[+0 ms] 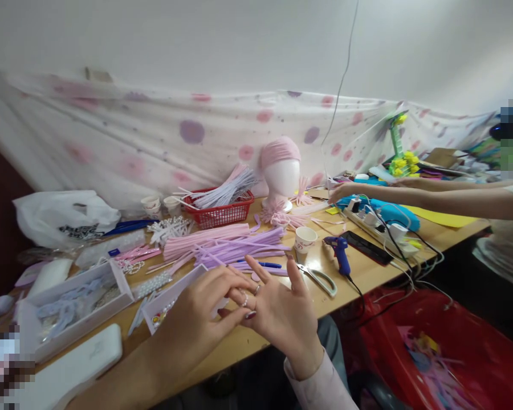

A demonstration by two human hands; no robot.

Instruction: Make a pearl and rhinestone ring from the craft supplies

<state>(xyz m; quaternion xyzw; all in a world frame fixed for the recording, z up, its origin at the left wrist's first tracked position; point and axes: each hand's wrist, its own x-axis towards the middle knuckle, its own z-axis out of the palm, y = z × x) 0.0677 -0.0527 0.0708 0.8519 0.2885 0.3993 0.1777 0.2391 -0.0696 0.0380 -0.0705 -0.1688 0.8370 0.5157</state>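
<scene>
My left hand (203, 302) reaches in from the lower left, its thumb and fingers closed around the fingers of my right hand. My right hand (284, 307) is palm up, with its thumb and index finger spread; it holds nothing that I can see. A ring (257, 289) and a pearly ring (244, 298) show where the two hands meet. Just beyond the hands lie purple pipe cleaners (239, 247) and a blue pen (265, 264). To the right are scissors (320, 279), a paper cup (305, 239) and a blue glue gun (339, 254).
A red basket (222, 215) of pale pipe cleaners stands behind, beside a white mannequin head (282, 176) with a pink covering. White boxes (126, 285) of parts lie left. A power strip (380, 230) with cables sits right, near another person's arms (431, 196). A red container (393, 330) stands below.
</scene>
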